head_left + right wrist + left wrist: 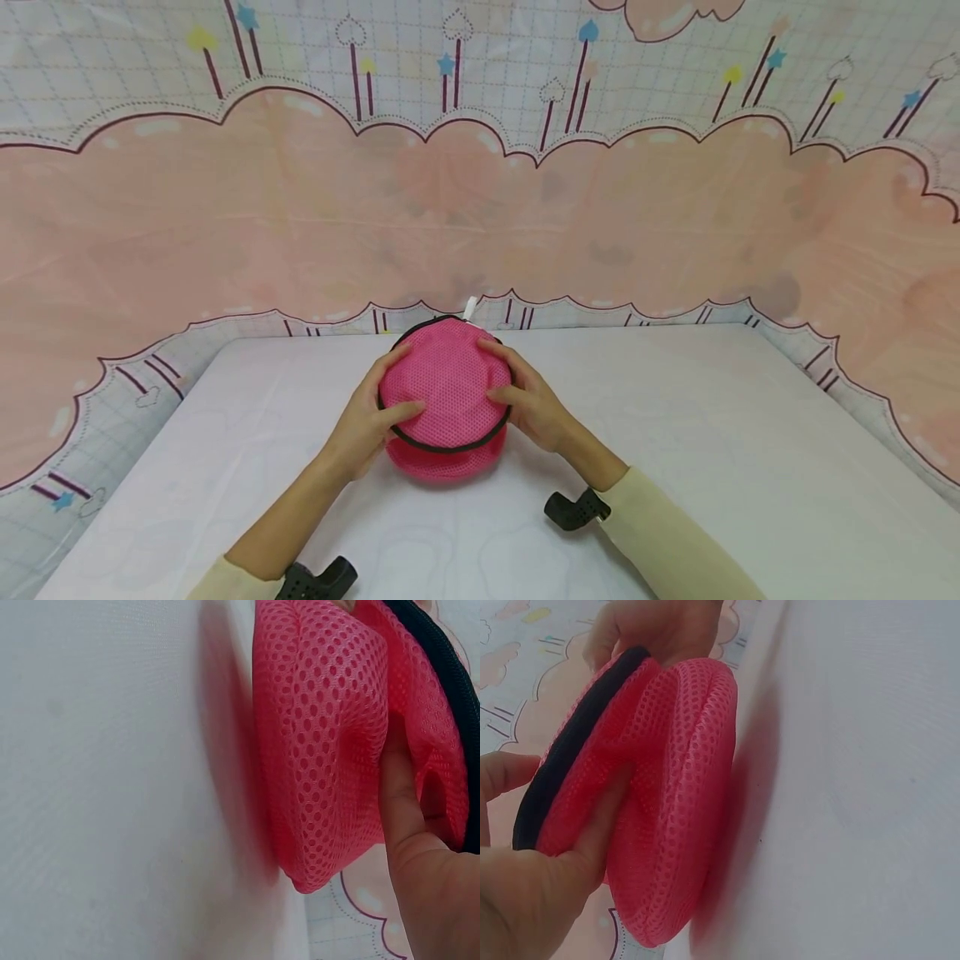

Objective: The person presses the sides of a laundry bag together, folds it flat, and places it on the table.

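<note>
Where hands (363,423) (537,408) grip, pink mesh bag (444,383) between.

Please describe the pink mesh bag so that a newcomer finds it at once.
Start at the white table. Between the left hand and right hand, which grip it, is the round bag. Unlike the black wrist cameras, it is bright pink mesh with a black rim.

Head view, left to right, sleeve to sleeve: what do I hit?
Cream cloth left sleeve → bare left-hand grip → round pink mesh pouch with black rim → bare right-hand grip → cream cloth right sleeve
</note>
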The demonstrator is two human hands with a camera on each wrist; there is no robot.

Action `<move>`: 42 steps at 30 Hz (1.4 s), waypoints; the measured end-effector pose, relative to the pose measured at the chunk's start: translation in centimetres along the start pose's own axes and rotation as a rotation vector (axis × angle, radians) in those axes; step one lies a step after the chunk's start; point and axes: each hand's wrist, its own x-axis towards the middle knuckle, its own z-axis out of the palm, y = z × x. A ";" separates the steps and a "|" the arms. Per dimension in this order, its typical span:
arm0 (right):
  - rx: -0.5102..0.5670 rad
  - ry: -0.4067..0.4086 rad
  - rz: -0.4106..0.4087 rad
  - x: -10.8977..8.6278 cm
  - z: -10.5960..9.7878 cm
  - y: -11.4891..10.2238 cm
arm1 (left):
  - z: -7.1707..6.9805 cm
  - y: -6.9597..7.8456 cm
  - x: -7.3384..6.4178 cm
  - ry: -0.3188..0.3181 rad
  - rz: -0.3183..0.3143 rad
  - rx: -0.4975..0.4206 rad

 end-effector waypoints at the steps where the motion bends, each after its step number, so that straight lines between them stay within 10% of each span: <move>1: -0.002 0.001 0.002 0.0 0.0 0.0 | 0.0 -0.1 0.0 -0.002 -0.004 -0.004; 42: 0.012 0.011 0.061 0.1 0.4 1.7 | -0.5 -1.8 -0.2 0.003 -0.038 -0.075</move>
